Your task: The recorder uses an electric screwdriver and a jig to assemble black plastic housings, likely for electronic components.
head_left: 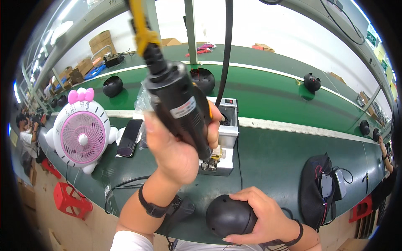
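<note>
My left hand (pixel 171 150) is raised over the bench, its fingers wrapped round a black electric screwdriver (pixel 180 100). The upper end of the tool joins a yellow hanger (pixel 142 25), and its lower end points down in front of a small grey-white machine (pixel 228 157), likely a screw feeder. Below, near the front edge, a black rounded housing (pixel 228 215) with small holes rests under my right hand (pixel 266 215). The thumb and fingers of that hand grip its right side. Part of the housing is hidden by the hand.
To the left stand a pink-and-white fan (pixel 83 138) and a phone (pixel 130 138). A black bag (pixel 314 188) with wired parts lies on the right. Beyond the pale rail, more round black housings (pixel 113 86) sit on the green conveyor (pixel 268 100). A thick black cable (pixel 226 50) hangs down centrally.
</note>
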`<act>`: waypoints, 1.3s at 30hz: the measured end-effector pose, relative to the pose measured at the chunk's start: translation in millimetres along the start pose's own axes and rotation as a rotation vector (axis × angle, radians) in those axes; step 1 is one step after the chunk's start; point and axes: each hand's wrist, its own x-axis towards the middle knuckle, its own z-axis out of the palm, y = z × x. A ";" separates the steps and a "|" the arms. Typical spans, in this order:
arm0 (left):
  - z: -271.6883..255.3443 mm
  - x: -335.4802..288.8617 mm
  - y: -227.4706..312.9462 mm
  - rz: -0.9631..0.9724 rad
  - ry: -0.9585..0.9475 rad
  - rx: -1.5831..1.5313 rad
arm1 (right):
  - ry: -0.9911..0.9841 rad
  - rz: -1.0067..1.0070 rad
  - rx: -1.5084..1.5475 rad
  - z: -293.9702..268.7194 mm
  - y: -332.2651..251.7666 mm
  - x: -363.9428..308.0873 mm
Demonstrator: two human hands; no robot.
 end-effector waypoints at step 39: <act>10.3 -31.9 11.9 -0.481 -0.451 -0.141 | -0.264 0.174 -0.025 -2.7 -35.9 1.3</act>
